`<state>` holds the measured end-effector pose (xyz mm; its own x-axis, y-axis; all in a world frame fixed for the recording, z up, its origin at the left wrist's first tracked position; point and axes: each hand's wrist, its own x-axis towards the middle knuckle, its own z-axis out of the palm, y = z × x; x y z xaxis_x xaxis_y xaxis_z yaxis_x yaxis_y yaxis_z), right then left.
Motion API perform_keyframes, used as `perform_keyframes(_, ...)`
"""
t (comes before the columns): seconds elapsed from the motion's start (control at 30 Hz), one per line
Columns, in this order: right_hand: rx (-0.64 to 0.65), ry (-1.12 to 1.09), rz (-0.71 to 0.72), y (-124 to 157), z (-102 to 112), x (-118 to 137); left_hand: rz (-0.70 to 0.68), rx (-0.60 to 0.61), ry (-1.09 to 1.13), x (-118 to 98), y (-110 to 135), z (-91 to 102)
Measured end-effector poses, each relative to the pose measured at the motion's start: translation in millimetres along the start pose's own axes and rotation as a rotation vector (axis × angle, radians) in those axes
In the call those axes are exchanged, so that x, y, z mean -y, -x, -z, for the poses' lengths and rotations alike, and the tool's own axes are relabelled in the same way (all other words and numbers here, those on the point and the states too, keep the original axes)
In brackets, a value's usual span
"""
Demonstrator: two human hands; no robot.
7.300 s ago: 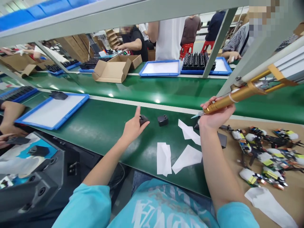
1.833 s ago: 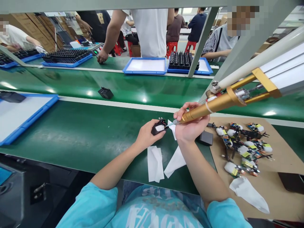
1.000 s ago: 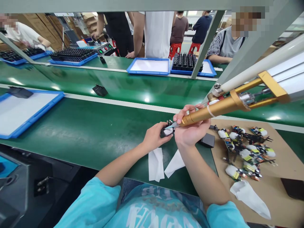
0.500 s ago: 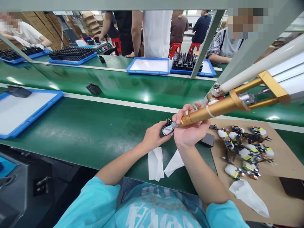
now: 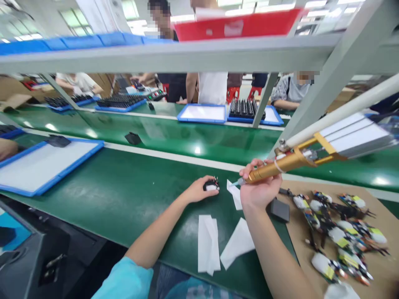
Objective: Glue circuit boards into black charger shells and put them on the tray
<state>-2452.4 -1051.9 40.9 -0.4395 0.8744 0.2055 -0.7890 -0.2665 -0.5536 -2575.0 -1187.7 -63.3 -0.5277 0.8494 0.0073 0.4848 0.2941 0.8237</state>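
Gripped in my left hand point(image 5: 197, 191) is a small black housing with white material and electronic parts in it point(image 5: 212, 185), on the green bench. My right hand point(image 5: 260, 187) is wrapped round a gold-coloured dispensing gun point(image 5: 271, 168), palm up. The gun's pale nozzle point(image 5: 239, 182) points left at a small piece of white paper point(image 5: 234, 194); whether they touch I cannot tell. A gap lies between nozzle and housing. Two more white paper strips point(image 5: 208, 245) point(image 5: 238, 243) lie nearer to me. Beside my right wrist sits a black box-shaped case point(image 5: 279, 210).
Circuit assemblies point(image 5: 343, 232) are heaped on brown cardboard point(image 5: 302, 236) at the right. At left lies a blue-rimmed tray point(image 5: 67, 178). A black case point(image 5: 133, 138) rests on the green conveyor point(image 5: 174, 145). A metal shelf beam point(image 5: 156, 58) crosses above; people work beyond.
The dispensing gun's nozzle has come away from the housing, my right hand moving right. My left hand still holds the housing, now lower and apart. The camera view has tilted up.
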Motion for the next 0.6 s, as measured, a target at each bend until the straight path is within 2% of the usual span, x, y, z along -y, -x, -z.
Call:
perform_keyframes(0.1, 0.002, -0.009, -0.009, -0.4, 0.8, 0.8, -0.02, -0.066, 0.181, 3.8, -8.8, -11.6)
perform_keyframes(0.2, 0.009, -0.009, -0.029, -0.1, 0.2, 3.0, -0.141, -0.071, 0.305, 4.0, -14.4, -21.6)
perform_keyframes(0.27, 0.003, -0.007, -0.044, 0.5, -0.7, 4.9, -0.218, -0.1, 0.312, 3.3, -14.4, -25.2)
perform_keyframes(0.43, -0.005, 0.014, -0.062, 2.2, -3.0, 7.6, -0.294, -0.198, 0.027, -1.5, -7.1, -21.9)
perform_keyframes(0.6, -0.006, 0.016, -0.062, 2.5, -1.8, 7.7, -0.35, -0.107, -0.29, -16.2, 6.0, -8.7)
